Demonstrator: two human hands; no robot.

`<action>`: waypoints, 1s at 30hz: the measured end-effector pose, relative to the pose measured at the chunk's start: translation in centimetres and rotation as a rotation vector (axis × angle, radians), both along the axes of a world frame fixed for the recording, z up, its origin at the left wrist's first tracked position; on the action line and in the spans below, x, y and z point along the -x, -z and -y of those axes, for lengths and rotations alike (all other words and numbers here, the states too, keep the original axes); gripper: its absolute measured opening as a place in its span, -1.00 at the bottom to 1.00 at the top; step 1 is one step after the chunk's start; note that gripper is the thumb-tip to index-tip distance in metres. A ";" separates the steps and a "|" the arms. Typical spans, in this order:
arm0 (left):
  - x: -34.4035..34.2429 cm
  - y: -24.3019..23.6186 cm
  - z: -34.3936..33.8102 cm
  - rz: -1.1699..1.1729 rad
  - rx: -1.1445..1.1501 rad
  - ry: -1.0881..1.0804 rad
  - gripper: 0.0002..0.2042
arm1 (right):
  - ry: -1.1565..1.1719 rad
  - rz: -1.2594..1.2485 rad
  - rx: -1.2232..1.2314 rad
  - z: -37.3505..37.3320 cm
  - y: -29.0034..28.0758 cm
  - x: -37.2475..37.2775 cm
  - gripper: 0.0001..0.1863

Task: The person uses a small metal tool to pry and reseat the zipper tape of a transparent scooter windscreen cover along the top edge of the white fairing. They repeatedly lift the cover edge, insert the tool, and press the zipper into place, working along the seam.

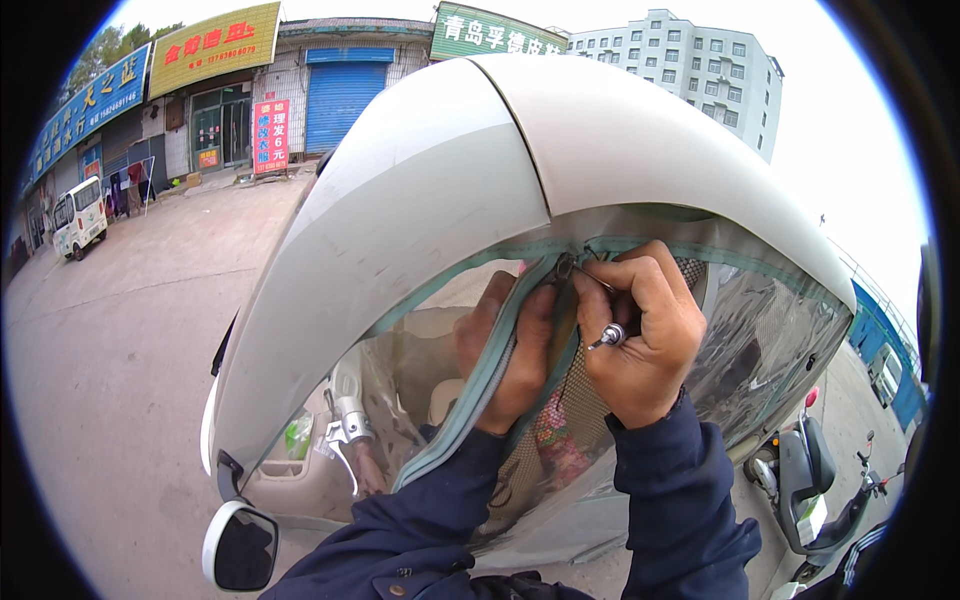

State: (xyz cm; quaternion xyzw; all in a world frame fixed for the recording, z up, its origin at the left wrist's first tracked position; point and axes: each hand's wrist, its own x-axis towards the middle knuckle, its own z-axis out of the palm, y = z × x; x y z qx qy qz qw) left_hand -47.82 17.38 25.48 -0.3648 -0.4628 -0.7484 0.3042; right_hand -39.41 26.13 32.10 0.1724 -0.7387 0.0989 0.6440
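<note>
Under the roof edge of a small covered vehicle, both my hands work at the top of a clear plastic side curtain (770,345) bordered in teal. My left hand (510,350) is closed on a teal-edged zipper strip (462,418), thumb and fingers on either side of it. Close beside it on the right, my right hand (645,330) is curled round a slim tool with a silver metal end (608,337). A thin dark shaft or thread shows near its fingertips, by the upper end of the zipper; the exact contact there is too small to tell.
The pale curved roof (640,135) arches over my hands. A handlebar with a brake lever (347,430) sits inside, left of my forearms, and a side mirror (243,545) juts out below. A parked scooter (805,480) stands at right; a white van (80,218) is far left.
</note>
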 end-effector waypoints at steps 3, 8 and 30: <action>0.0 0.0 -0.4 0.010 -0.065 0.041 -0.75 | 0.004 -0.005 -0.009 0.0 -0.1 0.2 -0.78; -0.2 0.2 -1.3 0.096 -0.260 0.281 -0.80 | 0.019 0.025 0.022 0.0 0.2 0.3 -0.78; -0.8 0.1 -0.1 0.079 -0.004 0.179 -0.68 | -0.028 0.006 0.058 0.2 0.3 0.4 -0.80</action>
